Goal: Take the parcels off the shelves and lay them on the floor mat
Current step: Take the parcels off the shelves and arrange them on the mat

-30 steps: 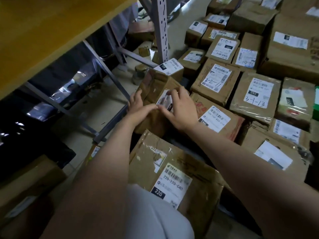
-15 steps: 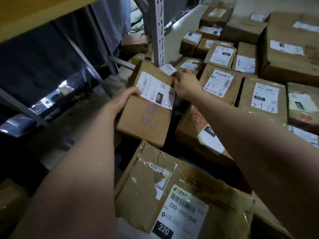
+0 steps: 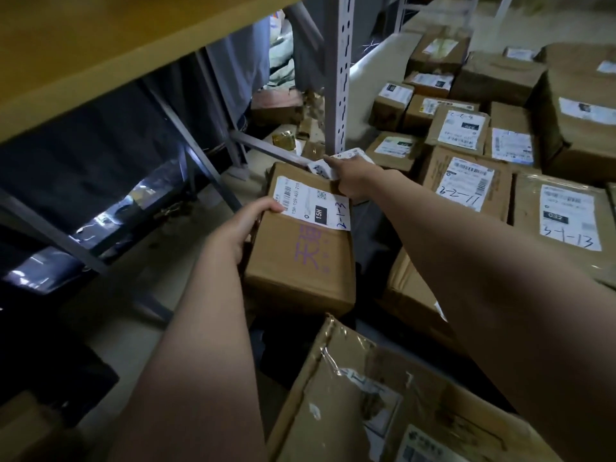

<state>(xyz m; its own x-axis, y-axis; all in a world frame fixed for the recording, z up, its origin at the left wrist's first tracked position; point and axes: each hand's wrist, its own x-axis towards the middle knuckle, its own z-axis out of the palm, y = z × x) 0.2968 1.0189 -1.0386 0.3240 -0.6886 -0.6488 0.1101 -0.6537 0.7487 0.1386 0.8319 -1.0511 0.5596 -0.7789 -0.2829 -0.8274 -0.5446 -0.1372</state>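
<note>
Cardboard parcel [image 3: 300, 261] lies clasped between left grip [image 3: 240, 228] and right grip [image 3: 353, 180].

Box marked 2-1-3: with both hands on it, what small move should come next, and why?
Probably lower the box marked 2-1-3 flat onto the dark mat beneath it. The left hand grips its near left edge, the right hand holds its far right corner, and it looks tilted over the gap between the taped box and the parcel on its right.

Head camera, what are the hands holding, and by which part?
The cardboard box marked 2-1-3: the left hand grips its left edge beside the label, the right hand grips its far right corner.
</note>
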